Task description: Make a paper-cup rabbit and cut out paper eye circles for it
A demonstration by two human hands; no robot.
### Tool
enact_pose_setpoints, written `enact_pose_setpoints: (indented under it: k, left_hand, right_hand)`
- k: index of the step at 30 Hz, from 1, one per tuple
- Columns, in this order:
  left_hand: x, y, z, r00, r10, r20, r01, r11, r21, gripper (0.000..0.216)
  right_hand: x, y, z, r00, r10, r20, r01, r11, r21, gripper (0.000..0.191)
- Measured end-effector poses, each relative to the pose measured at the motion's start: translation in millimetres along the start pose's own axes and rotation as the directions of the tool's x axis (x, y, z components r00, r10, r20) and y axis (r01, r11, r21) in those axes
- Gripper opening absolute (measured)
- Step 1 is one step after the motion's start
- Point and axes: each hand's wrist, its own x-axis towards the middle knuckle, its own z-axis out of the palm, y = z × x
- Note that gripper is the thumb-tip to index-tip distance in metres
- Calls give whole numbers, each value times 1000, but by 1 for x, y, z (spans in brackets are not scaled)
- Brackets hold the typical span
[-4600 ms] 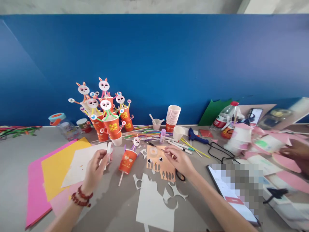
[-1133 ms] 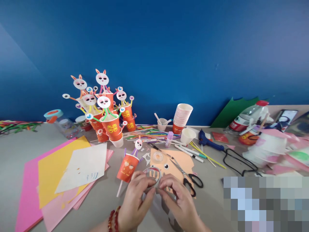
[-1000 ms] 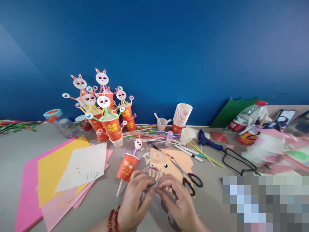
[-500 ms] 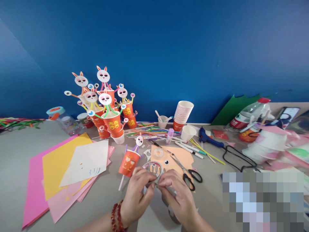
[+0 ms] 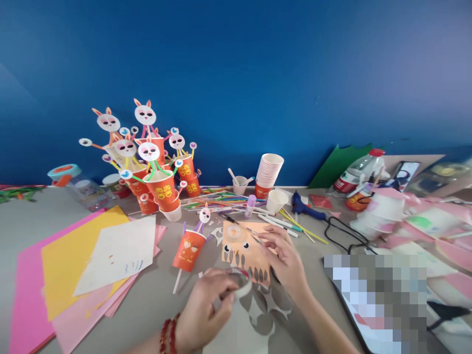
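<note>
My left hand [image 5: 206, 300] is closed around a roll of tape [image 5: 245, 291], just above a white sheet [image 5: 236, 337] with curved cut edges. My right hand [image 5: 282, 258] reaches over the right side of a peach paper [image 5: 246, 230], fingers bent and apart. Beneath it lies a pair of scissors, mostly hidden; part of a black handle [image 5: 275, 277] shows. Small grey leaf-shaped cutouts [image 5: 242, 260] and round eye pieces [image 5: 246, 245] rest on the peach paper. To the left leans an orange cup [image 5: 190, 250] with a small rabbit face and a white stick below.
Decorated rabbit cups [image 5: 164, 189] stand at the back left. Coloured papers [image 5: 31, 275] lie on the left. Markers [image 5: 276, 223], a glue stick [image 5: 250, 206], stacked cups [image 5: 270, 169] and a blue glue gun [image 5: 308, 209] stand or lie behind the hands. A tablet-like device [image 5: 341, 300] lies right.
My right hand has left the tape and moved up and right over the scissors. My left hand keeps the roll, slightly lower. The view has shifted a little to the right.
</note>
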Motion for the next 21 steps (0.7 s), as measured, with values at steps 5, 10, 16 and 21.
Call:
enact_pose_setpoints:
  k: [5, 10, 16, 21]
  left_hand:
    - [-1, 4, 12, 949, 213, 233, -259, 948, 187, 10]
    - [-2, -1, 13, 964, 141, 226, -188, 961, 202, 7]
    - [0, -1, 9, 973, 133, 189, -162, 976, 146, 13]
    - [1, -1, 7, 982, 130, 139, -145, 983, 109, 15]
  right_hand:
    - [4, 22, 6, 964, 5, 267, 69, 962, -266, 39]
    - [0, 24, 20, 949, -58, 311, 187, 897, -401, 51]
    - [3, 30, 27, 952, -75, 297, 200, 886, -418, 64]
    - [1, 32, 30, 956, -78, 283, 196, 886, -419, 67]
